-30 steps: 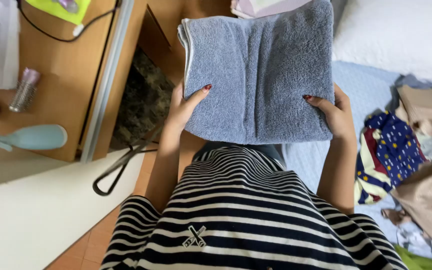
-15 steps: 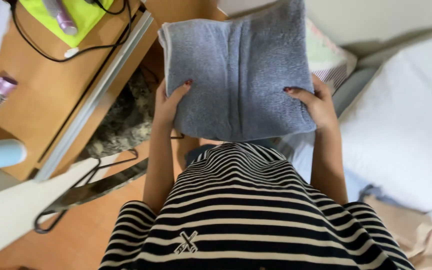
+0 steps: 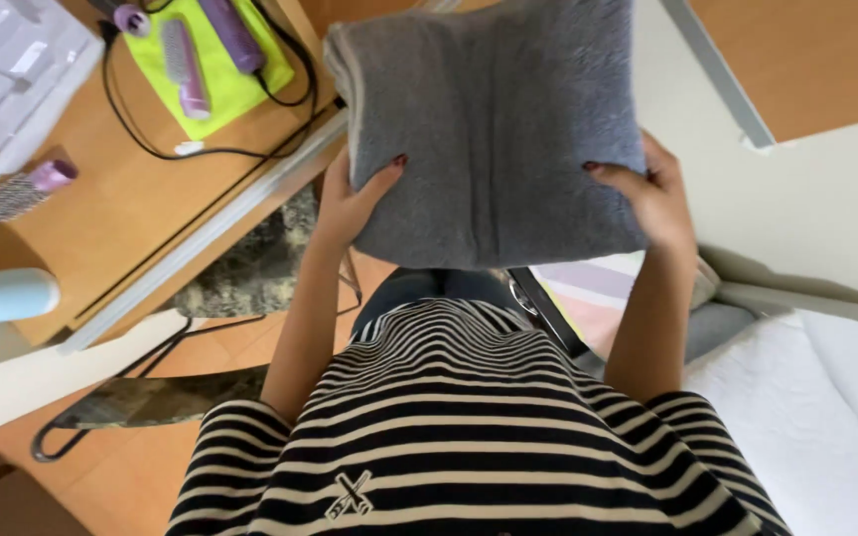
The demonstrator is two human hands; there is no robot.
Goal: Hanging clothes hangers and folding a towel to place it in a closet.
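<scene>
A folded grey towel (image 3: pixel 494 119) is held flat in front of me at chest height. My left hand (image 3: pixel 350 203) grips its left edge, thumb on top and fingers underneath. My right hand (image 3: pixel 652 194) grips its right edge the same way. Both forearms reach up from my black-and-white striped top (image 3: pixel 449 427). The towel's far end runs out of the top of the view.
A wooden desk (image 3: pixel 101 218) at left carries a black cable (image 3: pixel 201 149), a green cloth with purple hair rollers (image 3: pixel 206 50), a white plastic tray (image 3: pixel 12 69) and a pale blue object (image 3: pixel 2 296). A patterned chair (image 3: pixel 240 278) stands below it. White bedding (image 3: pixel 806 417) lies at right.
My view has swung to the left with the towel still in both hands. The bed and clothes at right have slipped out of view, and more of the desk shows.
</scene>
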